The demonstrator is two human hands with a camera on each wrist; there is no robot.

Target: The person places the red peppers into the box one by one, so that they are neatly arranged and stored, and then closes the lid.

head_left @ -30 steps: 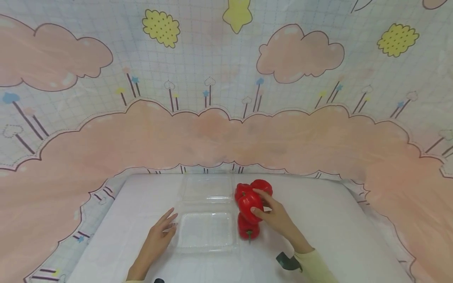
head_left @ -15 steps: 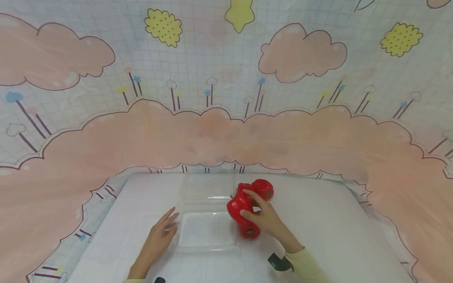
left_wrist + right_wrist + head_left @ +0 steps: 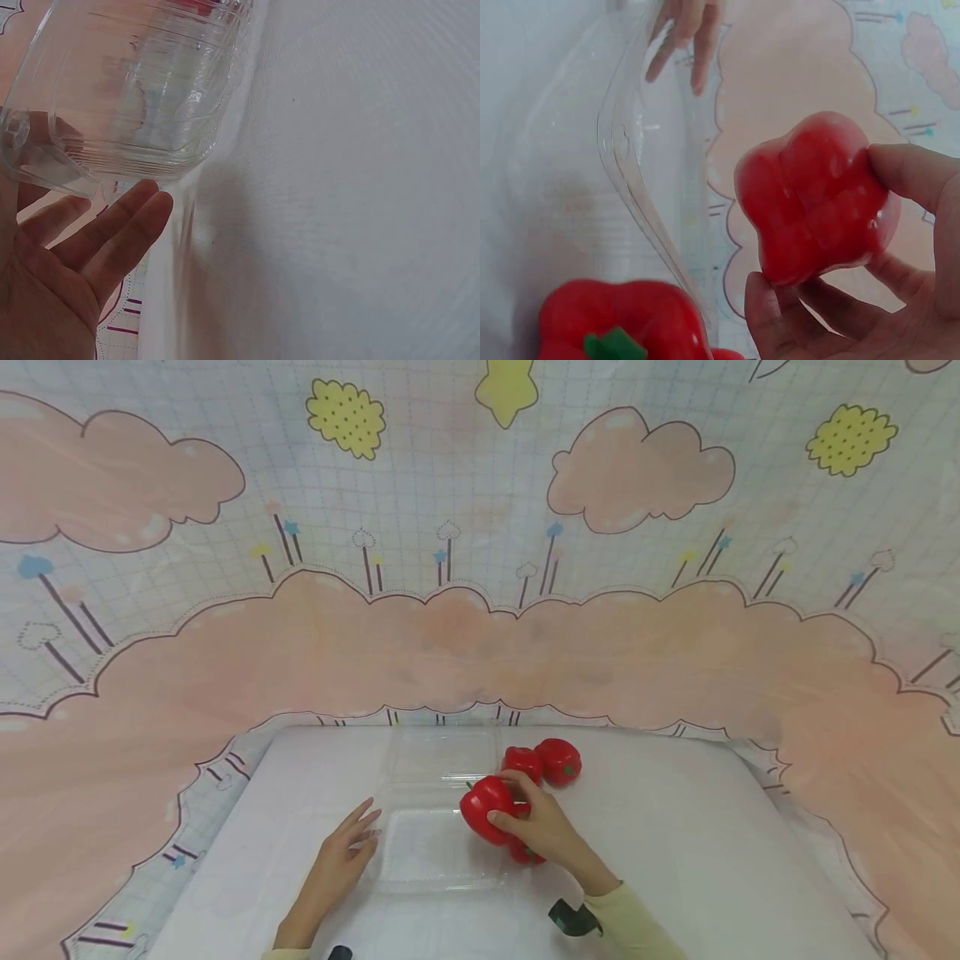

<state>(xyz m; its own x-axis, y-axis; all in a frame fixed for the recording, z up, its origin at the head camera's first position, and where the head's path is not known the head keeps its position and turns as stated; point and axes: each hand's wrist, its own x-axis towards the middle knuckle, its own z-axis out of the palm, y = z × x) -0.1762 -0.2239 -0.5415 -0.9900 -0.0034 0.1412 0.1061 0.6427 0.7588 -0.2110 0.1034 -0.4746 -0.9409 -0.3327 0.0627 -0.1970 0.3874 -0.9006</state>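
A red bell pepper (image 3: 483, 810) with a green stem is gripped by my right hand (image 3: 546, 827), thumb on one side and fingers on the other. In the head view it overlaps the right edge of a clear plastic clamshell box (image 3: 427, 887), whose lid (image 3: 442, 756) lies folded back. The right wrist view shows the lobed bottom of the held pepper (image 3: 817, 199). My left hand (image 3: 341, 860) rests at the box's left side with fingers extended; in the left wrist view its fingertips (image 3: 154, 206) are right at the clear wall (image 3: 127, 161).
Another red bell pepper (image 3: 528, 853) lies beside the box, partly hidden behind my right hand. Two more peppers, one nearer (image 3: 522, 762) and one farther right (image 3: 558, 762), sit by the lid. A white cloth covers the table (image 3: 675, 843), backed by a cloud-printed curtain (image 3: 480, 652).
My right hand has carried the pepper leftward from the group of peppers to over the box's right edge. The left hand has stayed in place.
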